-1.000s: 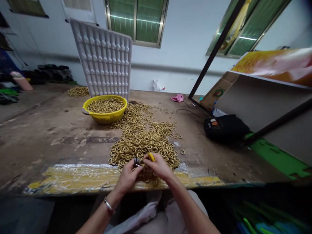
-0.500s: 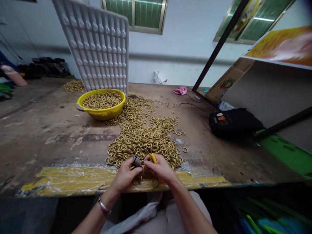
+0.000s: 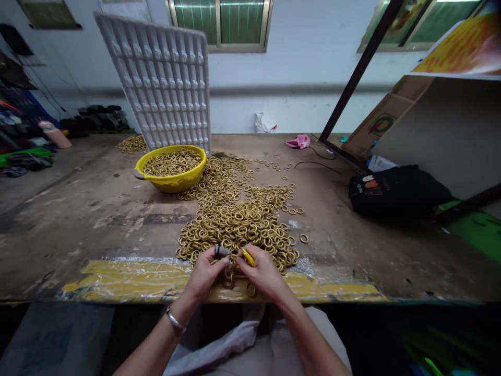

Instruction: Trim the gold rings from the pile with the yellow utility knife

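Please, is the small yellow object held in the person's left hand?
No, the small yellow object is in the grip of the right hand.

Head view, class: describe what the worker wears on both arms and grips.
The left grip has a grey finger cover with a dark band, and a silver-coloured bangle at its wrist. The right grip shows nothing worn. Both forearms are bare.
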Motion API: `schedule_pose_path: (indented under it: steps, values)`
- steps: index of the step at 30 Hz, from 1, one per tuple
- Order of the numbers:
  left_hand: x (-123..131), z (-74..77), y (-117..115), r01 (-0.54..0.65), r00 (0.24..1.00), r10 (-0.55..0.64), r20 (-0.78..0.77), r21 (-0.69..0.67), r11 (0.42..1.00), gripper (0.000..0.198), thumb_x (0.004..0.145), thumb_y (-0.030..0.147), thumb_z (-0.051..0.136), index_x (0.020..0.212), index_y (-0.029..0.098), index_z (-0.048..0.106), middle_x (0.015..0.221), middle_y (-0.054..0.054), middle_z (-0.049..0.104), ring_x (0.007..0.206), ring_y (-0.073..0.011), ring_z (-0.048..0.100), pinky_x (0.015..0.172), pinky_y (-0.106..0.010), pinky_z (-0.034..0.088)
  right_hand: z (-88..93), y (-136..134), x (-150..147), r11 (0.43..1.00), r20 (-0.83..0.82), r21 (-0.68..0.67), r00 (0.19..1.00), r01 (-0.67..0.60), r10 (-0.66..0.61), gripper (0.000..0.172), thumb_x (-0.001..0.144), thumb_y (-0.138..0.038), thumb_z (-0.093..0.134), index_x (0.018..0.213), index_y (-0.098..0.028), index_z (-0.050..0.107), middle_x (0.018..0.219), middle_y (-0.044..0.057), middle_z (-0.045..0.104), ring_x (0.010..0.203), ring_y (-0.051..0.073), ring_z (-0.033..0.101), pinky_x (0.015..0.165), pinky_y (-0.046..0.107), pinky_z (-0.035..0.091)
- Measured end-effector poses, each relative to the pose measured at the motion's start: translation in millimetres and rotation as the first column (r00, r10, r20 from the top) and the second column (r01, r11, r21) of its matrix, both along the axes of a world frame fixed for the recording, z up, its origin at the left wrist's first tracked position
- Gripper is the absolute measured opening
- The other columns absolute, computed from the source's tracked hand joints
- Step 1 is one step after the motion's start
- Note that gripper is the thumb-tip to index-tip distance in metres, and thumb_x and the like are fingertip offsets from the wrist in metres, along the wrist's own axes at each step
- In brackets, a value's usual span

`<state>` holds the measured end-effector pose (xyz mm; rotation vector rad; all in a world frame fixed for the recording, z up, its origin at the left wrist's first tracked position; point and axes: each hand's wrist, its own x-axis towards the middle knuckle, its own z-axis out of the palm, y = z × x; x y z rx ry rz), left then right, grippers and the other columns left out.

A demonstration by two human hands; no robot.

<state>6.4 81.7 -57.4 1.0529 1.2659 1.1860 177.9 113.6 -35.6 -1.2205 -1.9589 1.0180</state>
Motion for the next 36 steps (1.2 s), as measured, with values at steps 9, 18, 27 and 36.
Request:
schedule_pose_path:
  steps: [9,18,27,36]
  values:
    - [2.3,-5.4,-0.6,-0.031,1.0,0.031,-0.003,0.037,0.999,0.027,0.072,0.037,0.072,0.084,0.013,0.068,0.075,-0.004,0.066,0.068,-0.0146,0.056,0.064,-0.023,0.045,-9.0,-3.7,-0.9,0.971,0.211,0.239,0.977,-0.024,-0.028,0.008,0.08,-0.015,0.054,0.074,-0.019,0.053,0.074,0.0,0.055,0.065,0.014,0.049,0.061,0.024,0.032]
    - [2.1,-7.6,-0.3,-0.002,1.0,0.001,0.011,0.053,0.999,0.02,0.075,0.032,0.068,0.083,0.014,0.066,0.078,-0.003,0.065,0.072,-0.0148,0.055,0.066,-0.024,0.044,-3.1,-7.8,-2.8,0.97,0.07,0.226,0.995,-0.09,0.076,0.016,0.079,-0.01,0.053,0.091,-0.02,0.058,0.085,0.002,0.063,0.077,0.016,0.059,0.071,0.024,0.041]
    - [5.6,-6.8,-1.6,-0.08,0.997,0.079,0.013,0.05,0.996,0.019,0.075,0.033,0.066,0.078,0.016,0.059,0.067,0.003,0.054,0.059,-0.0106,0.046,0.057,-0.021,0.038,-8.4,-8.7,-8.0,0.982,0.16,0.173,0.986,-0.072,0.044,0.003,0.079,-0.017,0.054,0.078,-0.02,0.053,0.069,-0.001,0.058,0.063,0.014,0.053,0.061,0.024,0.034]
    - [8.6,-6.0,-5.5,-0.114,0.993,0.113,0.018,0.092,0.989,0.02,0.081,0.036,0.06,0.082,0.017,0.055,0.072,0.002,0.052,0.065,-0.0122,0.045,0.06,-0.022,0.038,-7.4,-16.3,-17.1,0.939,0.367,0.3,0.929,-0.171,0.052,0.016,0.073,-0.005,0.048,0.079,-0.02,0.049,0.077,0.002,0.058,0.068,0.016,0.051,0.062,0.025,0.029]
